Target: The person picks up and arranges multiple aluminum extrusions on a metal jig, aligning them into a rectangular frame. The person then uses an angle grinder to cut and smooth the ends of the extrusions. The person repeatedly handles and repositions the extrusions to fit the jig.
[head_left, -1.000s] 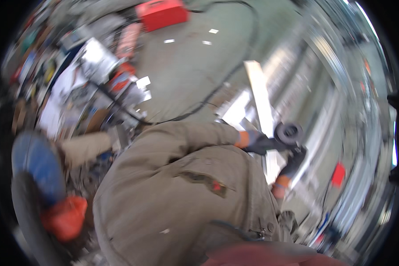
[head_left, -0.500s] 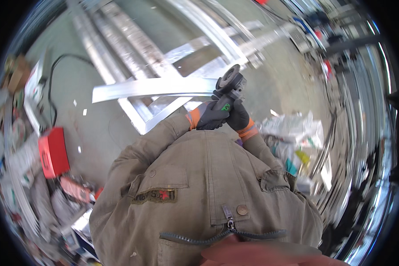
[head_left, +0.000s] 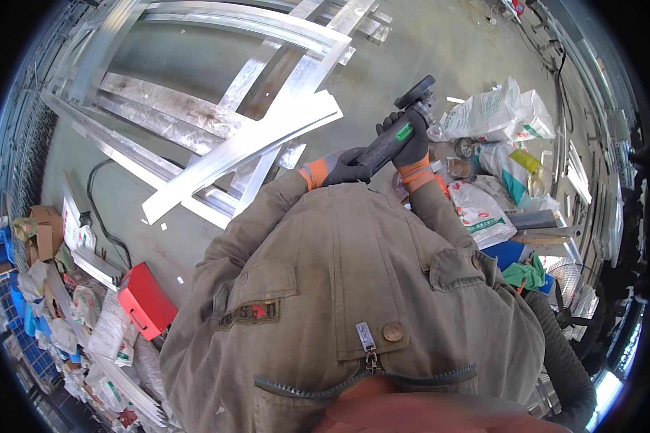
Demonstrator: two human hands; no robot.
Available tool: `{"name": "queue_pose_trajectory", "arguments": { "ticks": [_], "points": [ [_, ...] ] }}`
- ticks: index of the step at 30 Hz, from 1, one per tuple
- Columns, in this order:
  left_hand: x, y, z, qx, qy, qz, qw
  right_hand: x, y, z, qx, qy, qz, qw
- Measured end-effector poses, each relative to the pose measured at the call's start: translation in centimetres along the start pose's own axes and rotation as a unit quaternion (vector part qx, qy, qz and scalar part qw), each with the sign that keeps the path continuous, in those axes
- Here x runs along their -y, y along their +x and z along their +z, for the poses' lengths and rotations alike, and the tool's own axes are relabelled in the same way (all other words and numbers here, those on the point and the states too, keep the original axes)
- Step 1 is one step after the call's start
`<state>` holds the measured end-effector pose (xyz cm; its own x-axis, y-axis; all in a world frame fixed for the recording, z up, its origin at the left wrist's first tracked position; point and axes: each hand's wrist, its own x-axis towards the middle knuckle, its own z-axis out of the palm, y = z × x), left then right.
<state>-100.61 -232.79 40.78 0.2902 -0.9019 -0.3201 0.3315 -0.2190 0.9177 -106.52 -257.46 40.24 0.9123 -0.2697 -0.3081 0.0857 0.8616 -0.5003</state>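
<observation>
Both my hands wear dark gloves with orange cuffs and grip an angle grinder [head_left: 403, 124] held out in front of my chest. My left hand [head_left: 347, 167] holds the rear of its body. My right hand [head_left: 410, 144] wraps the body just behind the head, where the dark disc points up and away. Beyond the grinder lies a frame of long shiny metal bars [head_left: 245, 144] on the concrete floor. My khaki work jacket fills the lower middle of the view.
Several printed white sacks [head_left: 495, 115] are heaped on the right, with a fan [head_left: 567, 299] and a green cloth near them. A red box [head_left: 146, 299] sits lower left beside cluttered bags and cartons [head_left: 40, 234]. A black cable [head_left: 101, 216] runs across the floor.
The view has swung round from the red box and clutter to the metal frame. Both hands have stayed on the grinder, which now sits higher and more to the right.
</observation>
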Motion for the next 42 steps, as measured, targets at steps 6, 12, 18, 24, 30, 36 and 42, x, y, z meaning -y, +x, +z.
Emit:
{"name": "queue_pose_trajectory", "arguments": {
  "ticks": [6,12,18,24,30,36,42],
  "points": [
    [3.0,2.5,-0.2,-0.007,0.053,-0.021,0.998,-1.0,2.2,-3.3,-0.040,0.089,0.070,0.993],
    [7.3,3.8,0.7,-0.051,0.078,-0.039,0.995,-3.3,3.8,-5.9,-0.091,0.031,0.116,0.989],
    [8.3,-1.9,-4.2,-0.306,0.426,-0.004,0.852,-4.4,3.4,-8.6,-0.112,-0.200,0.096,0.969],
    [5.8,-10.3,-14.7,-0.400,0.635,-0.092,0.655,-5.5,1.3,-8.7,-0.067,-0.374,0.169,0.909],
    [5.3,-10.0,-17.7,-0.396,0.510,-0.242,0.724,-7.6,0.8,-7.9,-0.086,-0.385,0.187,0.899],
    [5.0,-9.9,-17.7,-0.377,0.539,-0.203,0.725,-8.8,2.1,-9.3,-0.059,-0.424,0.156,0.890],
    [5.2,-10.1,-18.0,-0.372,0.537,-0.208,0.728,-9.3,2.3,-10.9,-0.105,-0.348,0.169,0.916]
  ]
}}
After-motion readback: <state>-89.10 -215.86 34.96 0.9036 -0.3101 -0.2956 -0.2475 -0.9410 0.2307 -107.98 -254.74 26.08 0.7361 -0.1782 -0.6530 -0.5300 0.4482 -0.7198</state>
